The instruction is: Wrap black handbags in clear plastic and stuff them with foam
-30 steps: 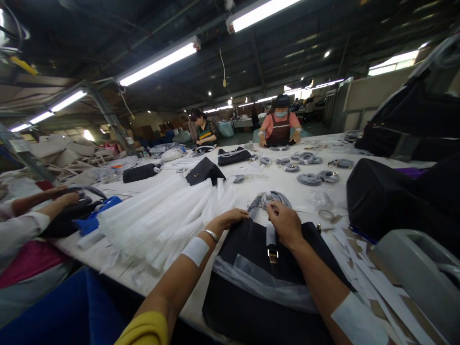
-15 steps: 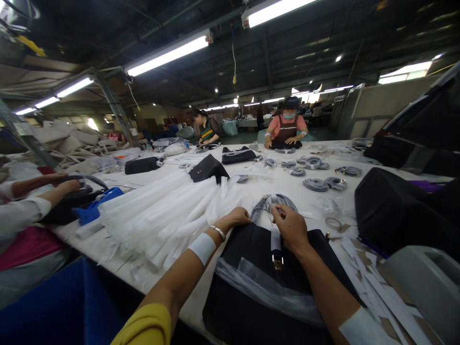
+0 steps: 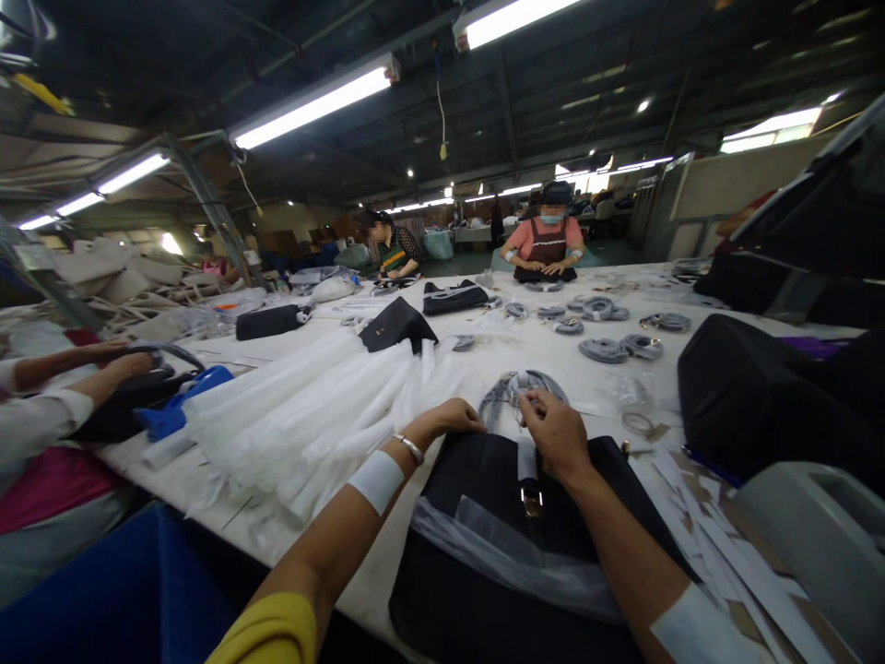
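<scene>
In front of me a black handbag [image 3: 477, 470] lies on the table with clear plastic film [image 3: 512, 553] across its lower front. A tab wrapped in pale film [image 3: 526, 456] runs down to its gold buckle [image 3: 532, 503]. My left hand [image 3: 462, 417] is closed at the bag's upper left edge, its fingertips pinching there. Above the middle of that edge, my right hand [image 3: 555, 432] is closed in a pinch; what sits between its fingertips is too small to make out. Behind both hands curves a grey film-wrapped handle [image 3: 492, 403].
White foam sleeves [image 3: 297, 415] are heaped at left. Coiled wrapped straps [image 3: 603, 349] lie farther back. Black bags [image 3: 747, 406] and paper strips [image 3: 719, 544] are on the right. A blue bin [image 3: 117, 590] stands lower left. Co-workers, including a person in an apron [image 3: 549, 244], work around the table.
The view has shifted slightly, so the scene sits a little farther left. Both my hands keep nearly the same place on the handbag. The person across has brought their hands closer together.
</scene>
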`<act>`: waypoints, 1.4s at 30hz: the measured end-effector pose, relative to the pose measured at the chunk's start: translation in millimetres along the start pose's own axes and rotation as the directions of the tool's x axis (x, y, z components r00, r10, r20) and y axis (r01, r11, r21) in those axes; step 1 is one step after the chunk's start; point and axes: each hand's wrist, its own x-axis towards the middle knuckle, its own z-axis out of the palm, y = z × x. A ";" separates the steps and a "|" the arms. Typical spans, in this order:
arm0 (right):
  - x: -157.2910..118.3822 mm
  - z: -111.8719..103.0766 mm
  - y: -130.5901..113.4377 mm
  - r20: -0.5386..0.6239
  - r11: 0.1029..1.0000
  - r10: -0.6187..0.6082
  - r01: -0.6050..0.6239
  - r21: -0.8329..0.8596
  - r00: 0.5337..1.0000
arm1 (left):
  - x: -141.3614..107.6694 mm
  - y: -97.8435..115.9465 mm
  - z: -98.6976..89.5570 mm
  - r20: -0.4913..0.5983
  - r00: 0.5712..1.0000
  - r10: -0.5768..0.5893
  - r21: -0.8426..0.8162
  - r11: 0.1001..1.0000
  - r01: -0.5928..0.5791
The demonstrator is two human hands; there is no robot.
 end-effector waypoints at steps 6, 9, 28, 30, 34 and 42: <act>0.3 -0.8 0.7 0.014 0.999 0.015 -0.014 -0.035 1.000 | -2.2 -5.9 1.2 0.211 0.975 0.069 -0.298 0.955 -0.003; 2.0 0.4 2.9 0.040 0.998 0.027 -0.024 -0.057 0.999 | -3.9 -9.5 5.0 0.202 0.967 0.155 -0.442 0.895 -0.050; 2.7 9.1 9.5 0.337 0.984 -0.149 0.105 0.146 0.930 | -13.1 -6.7 -0.4 -0.145 0.968 0.205 -0.538 0.804 -0.251; 0.5 8.6 13.0 0.397 0.977 -0.191 0.136 0.163 0.897 | -20.3 -8.5 -8.2 -0.205 0.962 0.181 -0.585 0.766 -0.268; -1.9 8.3 22.1 0.453 0.958 -0.255 0.161 0.237 0.854 | -38.1 -7.0 -17.6 -0.246 0.956 0.161 -0.699 0.654 -0.290; 6.7 -5.7 21.1 0.213 0.983 -0.165 0.142 0.119 0.963 | -48.6 -2.1 -4.2 -0.291 0.938 0.186 -0.858 0.383 -0.342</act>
